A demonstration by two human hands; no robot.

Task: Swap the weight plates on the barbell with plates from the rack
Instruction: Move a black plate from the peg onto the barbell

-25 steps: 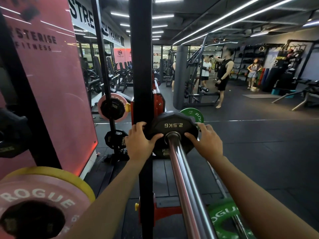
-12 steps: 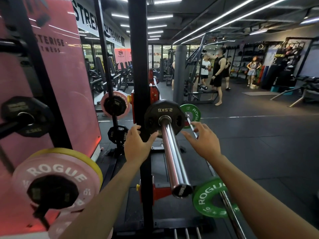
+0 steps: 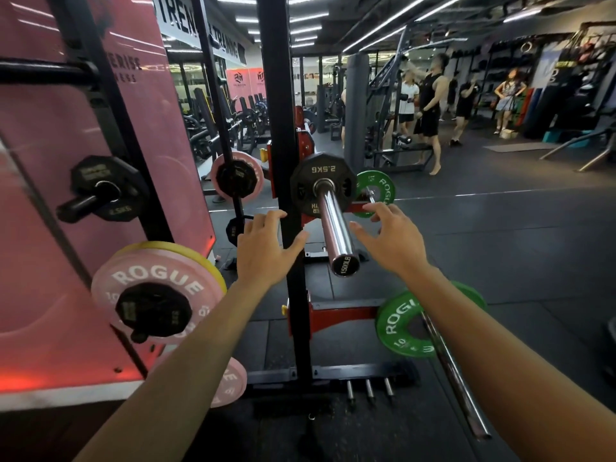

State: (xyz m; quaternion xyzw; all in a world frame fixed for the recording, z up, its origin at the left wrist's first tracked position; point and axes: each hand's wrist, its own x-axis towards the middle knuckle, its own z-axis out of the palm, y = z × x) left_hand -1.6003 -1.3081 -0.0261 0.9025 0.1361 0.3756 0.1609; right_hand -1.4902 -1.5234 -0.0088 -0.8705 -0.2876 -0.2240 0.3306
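A black 2.5KG plate (image 3: pixel 311 176) sits far in on the chrome barbell sleeve (image 3: pixel 336 228), whose end cap points toward me. My left hand (image 3: pixel 265 243) hovers left of the sleeve, fingers spread, in front of the black rack upright (image 3: pixel 283 128). My right hand (image 3: pixel 391 240) hovers right of the sleeve with fingers spread. Neither hand touches the plate or the bar. On the rack pegs at left hang a pink ROGUE plate (image 3: pixel 156 281) with a small black plate on it, and a black 2.5KG plate (image 3: pixel 103 186).
A second barbell (image 3: pixel 456 378) lies on the floor at right with a green ROGUE plate (image 3: pixel 400 323); another green plate (image 3: pixel 376 191) shows behind the sleeve. A pink wall panel (image 3: pixel 66 228) stands left. Several people (image 3: pixel 430 105) stand far back near machines.
Both hands let go of the black 2.5KG plate and drew back toward me along the sleeve. The view pulled back, so the sleeve's end cap shows.
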